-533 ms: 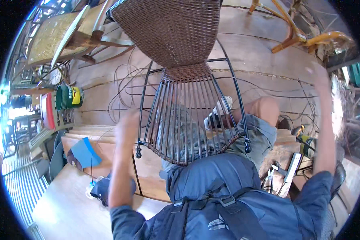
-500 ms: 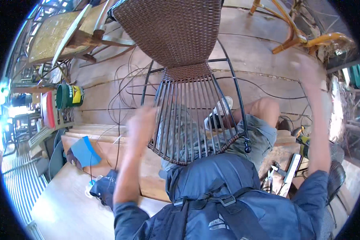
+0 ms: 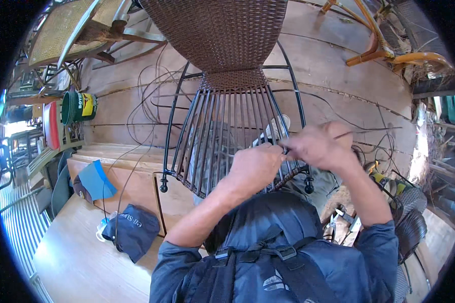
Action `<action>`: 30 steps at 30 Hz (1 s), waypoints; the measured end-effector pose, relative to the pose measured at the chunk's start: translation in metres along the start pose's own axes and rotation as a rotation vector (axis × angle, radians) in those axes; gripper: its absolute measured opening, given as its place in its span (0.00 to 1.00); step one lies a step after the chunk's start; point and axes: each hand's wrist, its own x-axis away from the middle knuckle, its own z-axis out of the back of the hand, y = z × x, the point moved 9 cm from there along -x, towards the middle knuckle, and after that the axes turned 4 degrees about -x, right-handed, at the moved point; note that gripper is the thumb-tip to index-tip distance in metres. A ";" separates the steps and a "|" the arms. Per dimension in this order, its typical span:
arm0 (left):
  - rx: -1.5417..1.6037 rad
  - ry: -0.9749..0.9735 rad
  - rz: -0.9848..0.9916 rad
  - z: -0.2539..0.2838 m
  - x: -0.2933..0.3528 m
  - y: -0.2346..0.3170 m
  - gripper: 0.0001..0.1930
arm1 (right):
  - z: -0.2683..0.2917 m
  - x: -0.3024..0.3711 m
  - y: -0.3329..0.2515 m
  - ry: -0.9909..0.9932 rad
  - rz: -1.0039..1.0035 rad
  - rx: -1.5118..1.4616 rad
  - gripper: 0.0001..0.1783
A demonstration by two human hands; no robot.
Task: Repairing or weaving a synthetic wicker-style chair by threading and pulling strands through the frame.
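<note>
In the head view, the half-woven wicker chair (image 3: pixel 217 40) lies before me, its woven panel at 11 o'clock from my fingertips; its bare spokes (image 3: pixel 227 126) run long-ways from 12 toward 6, fanning out toward me; my left hand (image 3: pixel 260 164) lies over the fan's right part, nearer its middle; my right hand (image 3: pixel 316 146) meets it from 2 o'clock, over the black side rail (image 3: pixel 294 86); my left fingers curl in at the tips, what they pinch hidden; my right is blurred, so I cannot tell how tightly it closes; a thin dark strand (image 3: pixel 344 134) shows at its 3 o'clock side, perhaps in my grip; the green bucket (image 3: pixel 72 107) stands between 9 and 10, contents not visible; pliers (image 3: pixel 333 226) lie at 5.
</note>
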 end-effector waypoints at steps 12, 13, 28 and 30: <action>0.726 -0.032 0.524 -0.052 -0.018 -0.067 0.15 | 0.040 0.029 0.052 0.319 -0.268 -0.054 0.07; 1.021 -0.045 0.616 -0.069 -0.019 -0.067 0.16 | 0.044 0.031 0.052 0.361 -0.275 -0.147 0.07; 0.813 -0.377 0.589 -0.105 -0.039 -0.062 0.14 | -0.009 0.015 0.069 0.323 -0.349 -0.169 0.09; 0.617 -0.330 0.505 -0.104 -0.045 -0.062 0.16 | -0.008 0.010 0.067 0.308 -0.335 -0.157 0.08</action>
